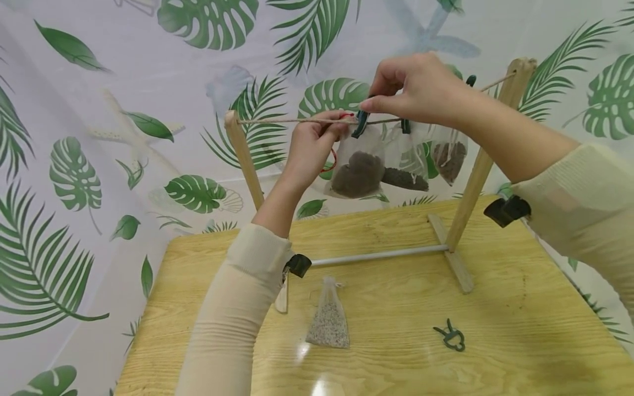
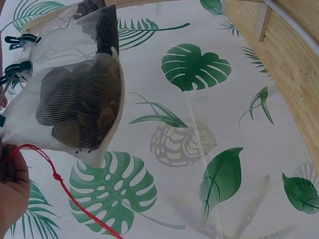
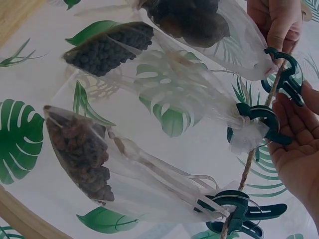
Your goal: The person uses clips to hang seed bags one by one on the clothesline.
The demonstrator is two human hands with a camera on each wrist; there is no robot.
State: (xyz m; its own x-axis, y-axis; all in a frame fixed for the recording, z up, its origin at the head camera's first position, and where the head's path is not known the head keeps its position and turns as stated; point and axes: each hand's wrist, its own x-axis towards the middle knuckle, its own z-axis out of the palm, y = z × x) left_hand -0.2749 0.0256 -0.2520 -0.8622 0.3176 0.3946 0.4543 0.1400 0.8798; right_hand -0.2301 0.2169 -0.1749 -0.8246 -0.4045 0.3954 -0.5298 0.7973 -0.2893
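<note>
My left hand [image 1: 308, 147] is raised to a thin rope [image 1: 277, 120] and pinches the top of a mesh bag [image 1: 358, 175] filled with dark, rounded pieces. A red cord [image 2: 70, 194] trails from that hand. My right hand [image 1: 421, 91] pinches a dark green plant clip [image 3: 289, 79] between thumb and fingers, at the rope and the bag's top. Whether the clip's mouth is fully closed there, I cannot tell. Farther right, a bag of small black grains [image 3: 112, 50] and a bag of brown pieces [image 3: 82, 154] hang from the rope by similar clips.
Wooden posts [image 1: 475, 187] hold up the rope, with a pale rod [image 1: 381, 256] low between them. On the wooden table [image 1: 386, 308] lie a mesh bag of pale speckled grains [image 1: 328, 322] and a loose green clip [image 1: 452, 336]. A leaf-patterned cloth [image 1: 148, 66] hangs behind.
</note>
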